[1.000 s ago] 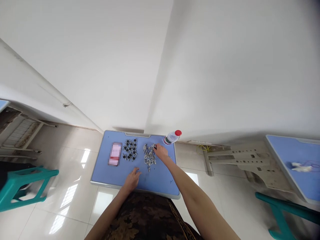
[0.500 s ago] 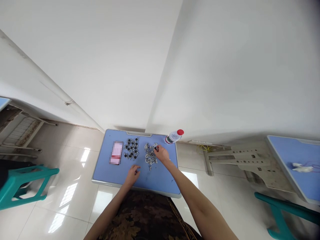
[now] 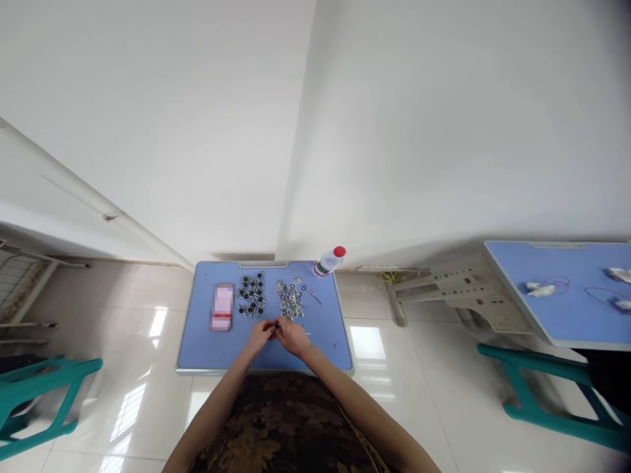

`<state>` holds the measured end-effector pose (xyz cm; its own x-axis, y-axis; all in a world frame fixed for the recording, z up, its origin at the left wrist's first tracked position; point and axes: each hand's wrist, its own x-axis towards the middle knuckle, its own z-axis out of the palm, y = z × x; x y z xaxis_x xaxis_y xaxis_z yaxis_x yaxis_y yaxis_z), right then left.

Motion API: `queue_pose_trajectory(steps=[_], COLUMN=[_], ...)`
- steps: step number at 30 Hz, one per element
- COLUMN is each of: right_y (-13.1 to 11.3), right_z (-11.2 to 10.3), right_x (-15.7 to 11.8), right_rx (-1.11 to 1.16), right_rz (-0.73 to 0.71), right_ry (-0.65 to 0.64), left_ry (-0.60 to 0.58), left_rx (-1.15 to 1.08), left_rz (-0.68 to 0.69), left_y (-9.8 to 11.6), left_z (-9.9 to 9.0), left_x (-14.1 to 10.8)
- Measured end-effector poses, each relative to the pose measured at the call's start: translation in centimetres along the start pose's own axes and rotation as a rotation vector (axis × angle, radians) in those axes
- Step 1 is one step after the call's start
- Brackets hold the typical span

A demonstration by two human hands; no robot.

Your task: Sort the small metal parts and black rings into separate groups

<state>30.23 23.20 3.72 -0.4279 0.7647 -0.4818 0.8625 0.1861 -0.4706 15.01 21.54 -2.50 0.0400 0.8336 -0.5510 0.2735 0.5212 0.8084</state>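
1. The left hand (image 3: 259, 336) and the right hand (image 3: 293, 337) are held together over the blue desktop (image 3: 197, 348).
2. One small dark part (image 3: 277, 325) is pinched between them, apparently; it is too small to be sure.
3. Two heaps are laid out just beyond: black-capped fittings (image 3: 252, 294), silver fittings (image 3: 289, 299).
4. One plastic bottle (image 3: 329, 261) is lying at the far edge, one blurred pink packet (image 3: 223, 307) at left.

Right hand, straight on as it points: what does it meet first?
A small dark part at the fingertips of the right hand, seemingly touching them, with the left hand just beyond. Depth is hard to judge from this overhead view.
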Motion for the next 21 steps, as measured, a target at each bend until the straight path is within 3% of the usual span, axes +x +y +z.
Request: queue_pose_trajectory(steps=[5, 12, 17, 21], right_y=[2.0, 7.2, 8.8, 9.0], right_z=[-0.3, -3.9, -6.3, -6.9], right_x=[0.1, 0.9, 2.3, 3.4], right_rx=[0.087, 0.126, 0.069, 0.010], right_rz=[0.170, 0.470, 0.554, 0.563], right_ry=[0.088, 0.250, 0.204, 0.134], left_ry=[0.115, 0.304, 0.338, 0.379], left_rx=[0.063, 0.122, 0.221, 0.266], left_rz=[-0.092, -0.111, -0.170, -0.215], left_y=[-0.8, -1.4, -0.9, -1.2], left_z=[-1.4, -2.5, -2.4, -2.4], left_x=[-0.6, -1.7, -1.9, -1.9])
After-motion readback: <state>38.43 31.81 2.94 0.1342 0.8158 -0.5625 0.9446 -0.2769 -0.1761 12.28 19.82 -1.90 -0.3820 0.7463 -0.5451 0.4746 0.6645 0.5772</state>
